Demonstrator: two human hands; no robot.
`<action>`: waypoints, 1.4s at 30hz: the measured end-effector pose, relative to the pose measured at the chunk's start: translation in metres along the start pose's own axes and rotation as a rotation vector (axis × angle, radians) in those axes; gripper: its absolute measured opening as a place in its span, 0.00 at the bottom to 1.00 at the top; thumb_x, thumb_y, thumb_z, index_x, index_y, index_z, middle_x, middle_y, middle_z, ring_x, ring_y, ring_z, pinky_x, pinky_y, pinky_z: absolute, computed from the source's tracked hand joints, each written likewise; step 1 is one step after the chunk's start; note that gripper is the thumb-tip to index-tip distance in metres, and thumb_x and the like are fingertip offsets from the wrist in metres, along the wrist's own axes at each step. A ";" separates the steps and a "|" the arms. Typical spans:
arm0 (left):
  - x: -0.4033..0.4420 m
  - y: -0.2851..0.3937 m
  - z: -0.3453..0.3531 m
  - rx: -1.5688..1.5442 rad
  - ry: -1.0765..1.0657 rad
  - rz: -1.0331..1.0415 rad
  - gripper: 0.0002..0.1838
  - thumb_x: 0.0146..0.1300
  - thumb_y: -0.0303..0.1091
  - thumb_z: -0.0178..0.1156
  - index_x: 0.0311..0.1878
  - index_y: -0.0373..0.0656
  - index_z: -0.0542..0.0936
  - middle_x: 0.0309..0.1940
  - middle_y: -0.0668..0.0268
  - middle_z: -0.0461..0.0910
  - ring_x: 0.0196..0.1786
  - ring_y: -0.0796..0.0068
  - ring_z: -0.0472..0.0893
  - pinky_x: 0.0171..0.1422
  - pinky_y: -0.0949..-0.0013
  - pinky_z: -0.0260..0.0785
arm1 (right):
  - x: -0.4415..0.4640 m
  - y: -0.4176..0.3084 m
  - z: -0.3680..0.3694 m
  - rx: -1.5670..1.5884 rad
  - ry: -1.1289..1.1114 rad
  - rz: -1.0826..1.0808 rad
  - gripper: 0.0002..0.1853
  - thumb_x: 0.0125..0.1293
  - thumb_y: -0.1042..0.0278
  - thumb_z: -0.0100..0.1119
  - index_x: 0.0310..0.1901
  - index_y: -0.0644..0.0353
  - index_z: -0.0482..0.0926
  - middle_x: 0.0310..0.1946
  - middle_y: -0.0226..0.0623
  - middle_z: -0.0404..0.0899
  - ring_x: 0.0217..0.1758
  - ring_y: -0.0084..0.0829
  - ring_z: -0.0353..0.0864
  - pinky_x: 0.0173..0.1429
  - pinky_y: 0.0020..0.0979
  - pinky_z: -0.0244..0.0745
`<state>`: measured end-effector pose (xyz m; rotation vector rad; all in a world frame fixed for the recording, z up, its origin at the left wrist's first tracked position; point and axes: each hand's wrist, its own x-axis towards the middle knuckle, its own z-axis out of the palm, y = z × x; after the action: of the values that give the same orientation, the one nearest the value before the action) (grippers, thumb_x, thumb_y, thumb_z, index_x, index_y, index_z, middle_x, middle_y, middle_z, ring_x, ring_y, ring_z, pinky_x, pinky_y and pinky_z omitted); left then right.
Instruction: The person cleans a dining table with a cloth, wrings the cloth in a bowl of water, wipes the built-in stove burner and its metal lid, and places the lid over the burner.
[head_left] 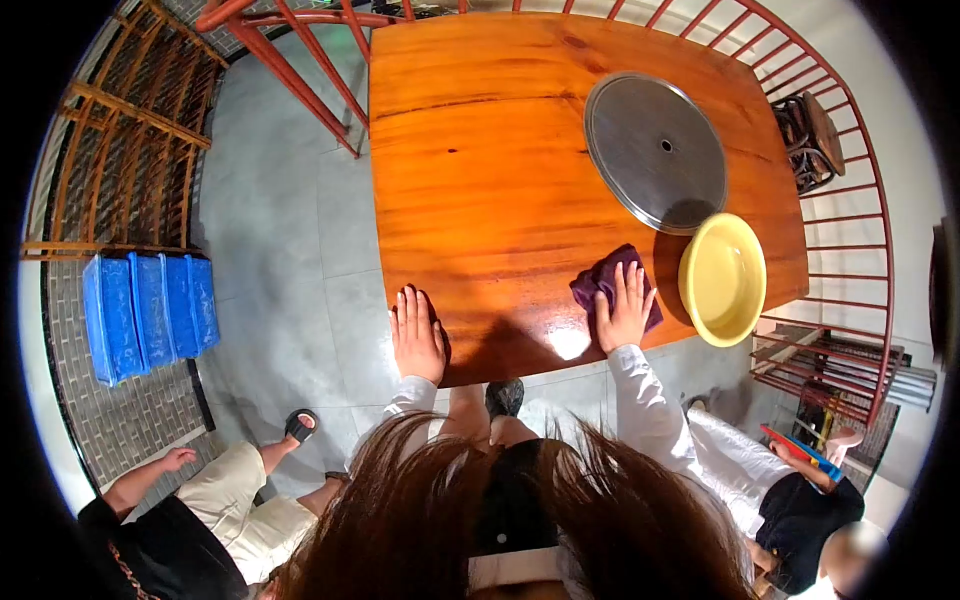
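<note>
My left hand [417,337] lies flat on the near left corner of the orange wooden table [480,200], fingers stretched out and nothing in it. Under my right hand [625,308] is a folded dark purple cloth [597,280]; the palm and spread fingers press on it from above without gripping it. Just right of the cloth stands a yellow basin [723,280] at the table's right part. Behind the basin, a round grey metal lid [655,150] with a small central hole lies on the tabletop.
Blue bins [150,315] stand at the left by a wooden lattice. A red railing [868,200] curves round the far and right sides, with a stool [822,140] beyond. One person [170,540] is at lower left, another [810,510] at lower right.
</note>
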<state>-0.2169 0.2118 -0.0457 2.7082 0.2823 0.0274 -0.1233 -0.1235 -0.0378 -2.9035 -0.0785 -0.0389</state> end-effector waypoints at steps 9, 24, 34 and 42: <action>-0.003 -0.001 0.005 0.100 0.048 0.047 0.32 0.68 0.34 0.45 0.73 0.39 0.53 0.75 0.56 0.48 0.78 0.58 0.46 0.79 0.54 0.35 | -0.029 -0.051 0.016 -0.070 0.040 -0.011 0.33 0.67 0.54 0.51 0.72 0.49 0.56 0.75 0.41 0.48 0.79 0.41 0.43 0.76 0.57 0.33; -0.004 -0.008 0.011 0.085 0.117 0.090 0.29 0.70 0.35 0.43 0.73 0.41 0.54 0.75 0.58 0.49 0.78 0.60 0.47 0.79 0.54 0.36 | -0.107 -0.120 0.019 0.086 -0.244 -0.477 0.35 0.62 0.59 0.56 0.71 0.45 0.58 0.73 0.30 0.54 0.77 0.31 0.49 0.78 0.46 0.39; -0.005 -0.007 0.008 0.108 0.097 0.083 0.29 0.70 0.35 0.43 0.73 0.41 0.54 0.76 0.57 0.48 0.78 0.61 0.46 0.79 0.55 0.36 | -0.064 0.005 -0.002 -0.003 0.010 0.070 0.32 0.69 0.56 0.50 0.73 0.47 0.55 0.75 0.36 0.48 0.79 0.37 0.43 0.78 0.52 0.31; -0.006 -0.008 0.005 0.101 0.082 0.058 0.29 0.69 0.35 0.44 0.72 0.40 0.55 0.75 0.58 0.49 0.78 0.60 0.46 0.79 0.55 0.36 | -0.049 -0.065 0.028 -0.007 0.039 -0.079 0.31 0.69 0.56 0.49 0.73 0.45 0.56 0.76 0.37 0.47 0.79 0.39 0.41 0.77 0.55 0.29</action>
<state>-0.2240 0.2160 -0.0534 2.8198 0.2344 0.1444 -0.1756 -0.0564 -0.0518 -2.9042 -0.1867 -0.1104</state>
